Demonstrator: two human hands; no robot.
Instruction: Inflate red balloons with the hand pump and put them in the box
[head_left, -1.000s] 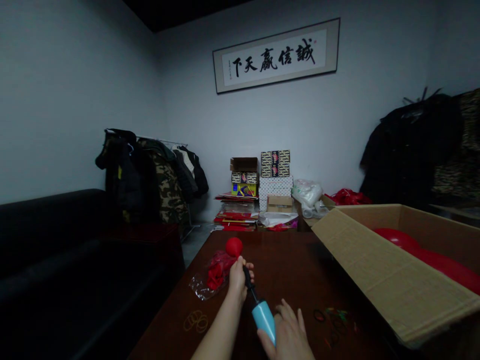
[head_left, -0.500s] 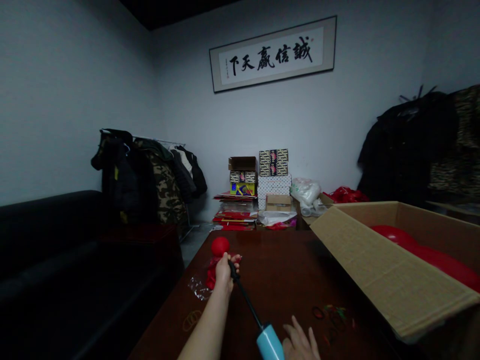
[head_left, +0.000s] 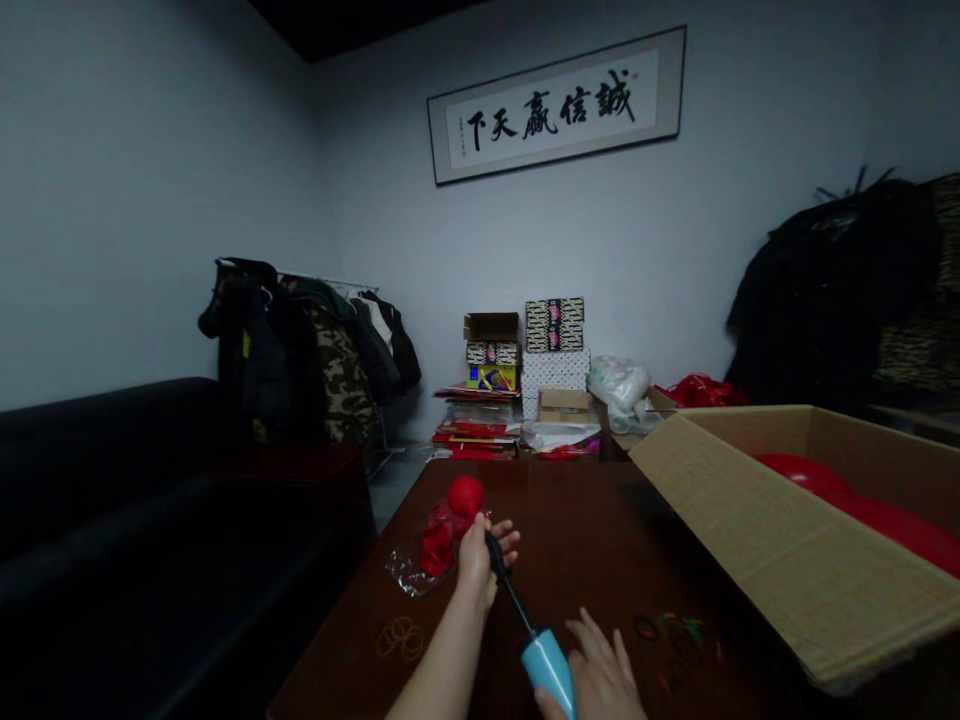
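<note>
A small red balloon (head_left: pixel 466 496) sits at the tip of a hand pump, just above my left hand (head_left: pixel 486 558). That hand grips the pump's black nozzle end between thumb and palm, some fingers spread. A thin rod runs down to the pump's light blue body (head_left: pixel 549 668). My right hand (head_left: pixel 600 672) lies against the blue body, its thumb under it and its fingers stretched out. Left of my left hand, red balloons (head_left: pixel 437 550) lie in a clear plastic bag on the brown table (head_left: pixel 570 510).
Yellowish rubber bands (head_left: pixel 400 638) lie at the table's left, coloured bands (head_left: pixel 679 640) at its right. An open cardboard box (head_left: pixel 765 530) holding large red balloons (head_left: pixel 862 500) stands on the right. Stacked boxes (head_left: pixel 556 370) stand beyond the table; a black sofa (head_left: pixel 135 520) is left.
My left hand, the pump tip and the small balloon have shifted right, away from the plastic bag. The balloon looks slightly larger. My right hand has come closer around the blue body.
</note>
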